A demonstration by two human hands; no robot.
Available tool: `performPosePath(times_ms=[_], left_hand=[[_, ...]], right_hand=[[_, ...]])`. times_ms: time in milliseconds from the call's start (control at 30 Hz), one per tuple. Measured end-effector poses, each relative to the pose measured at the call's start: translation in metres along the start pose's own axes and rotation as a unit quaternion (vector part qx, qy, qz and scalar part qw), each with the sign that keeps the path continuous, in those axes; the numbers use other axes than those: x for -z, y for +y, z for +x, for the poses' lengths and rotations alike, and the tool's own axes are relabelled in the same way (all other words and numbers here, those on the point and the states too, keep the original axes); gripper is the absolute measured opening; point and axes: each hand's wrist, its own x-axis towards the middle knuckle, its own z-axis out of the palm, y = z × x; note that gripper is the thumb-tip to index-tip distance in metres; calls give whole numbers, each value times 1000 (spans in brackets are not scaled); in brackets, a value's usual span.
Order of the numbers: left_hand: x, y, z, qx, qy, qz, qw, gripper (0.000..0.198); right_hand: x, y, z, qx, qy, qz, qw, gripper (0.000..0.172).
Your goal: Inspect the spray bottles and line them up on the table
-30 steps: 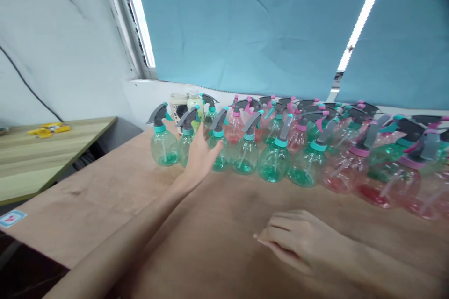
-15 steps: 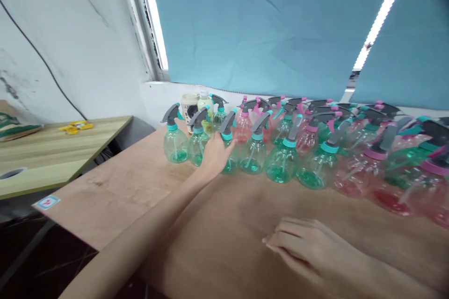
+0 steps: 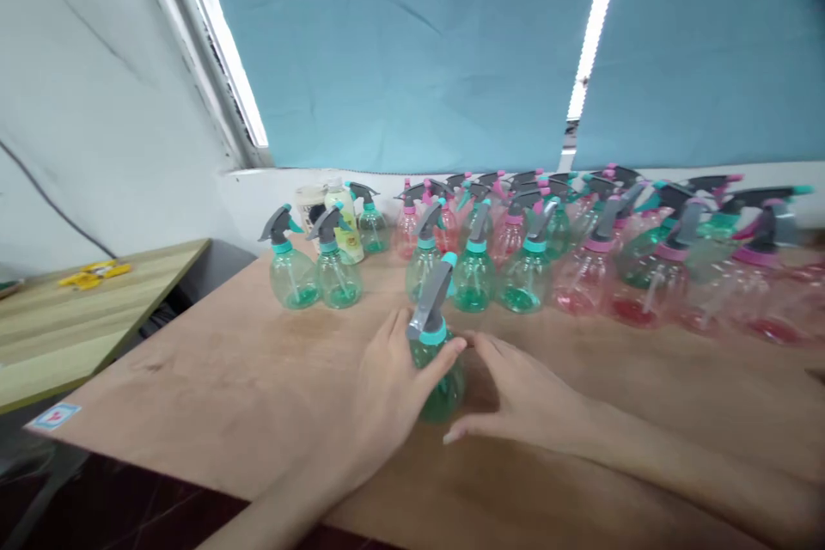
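Observation:
A clear green spray bottle (image 3: 443, 387) with a grey trigger head and turquoise collar stands out in front of the rows. My left hand (image 3: 391, 382) is wrapped around its left side, thumb across the front below the collar. On the other side is my right hand (image 3: 525, 391), fingers spread and curved, its fingertips close to the bottle; whether they touch it I cannot tell. Behind, two green spray bottles (image 3: 339, 279) stand at the left, and beyond a gap come more green ones (image 3: 473, 275), then pink ones (image 3: 648, 288).
A pale cup (image 3: 310, 204) and a light-green capped bottle (image 3: 348, 228) stand behind the left spray bottles. A lower wooden desk (image 3: 155, 284) at the left carries yellow items (image 3: 94, 275). The brown table (image 3: 212, 395) has a sticker (image 3: 55, 417) on its left corner. A blue blind (image 3: 412, 51) hangs behind.
My left hand has drawn one green spray bottle out of the front row towards me, leaving a gap. My right hand has opened and come up beside it. The view has turned right.

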Motion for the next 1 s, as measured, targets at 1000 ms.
performPosePath(times_ms=[1000], left_hand=[[-105,86,77,-81,-184,-316,927,34]], right_hand=[[64,66,-44,-34,101,37,994,100]])
